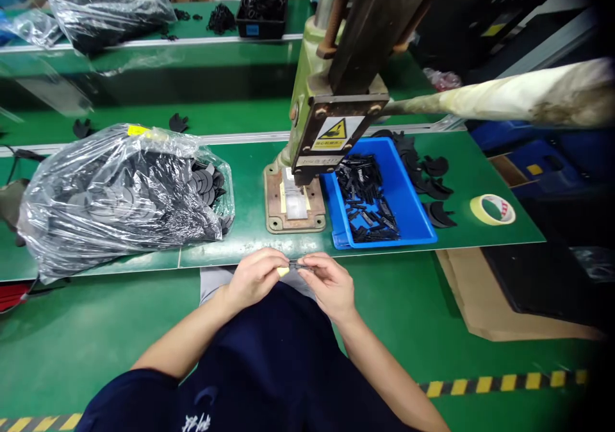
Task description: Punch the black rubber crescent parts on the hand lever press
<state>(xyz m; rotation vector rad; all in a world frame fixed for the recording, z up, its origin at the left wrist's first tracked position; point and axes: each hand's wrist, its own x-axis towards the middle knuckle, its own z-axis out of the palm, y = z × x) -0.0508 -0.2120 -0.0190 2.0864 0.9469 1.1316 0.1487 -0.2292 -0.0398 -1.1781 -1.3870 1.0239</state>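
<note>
My left hand [257, 277] and my right hand [328, 283] meet over my lap, just below the front edge of the green bench [250, 236]. Both are closed in a pinch on one small thin dark part [298, 266] held between them. A yellowish bit shows at my left fingertips. Straight ahead stands the green hand press [336, 79], its base plate [293, 201] carrying a light fixture. To the right of the press a blue bin [406, 204] holds several small black parts.
A big clear plastic bag [120, 195] of black disc parts lies at the left. Black curved pieces [435, 185] and a tape roll [492, 209] lie right of the bin. The press lever [519, 95] reaches out to the right. Cardboard [480, 297] lies on the floor.
</note>
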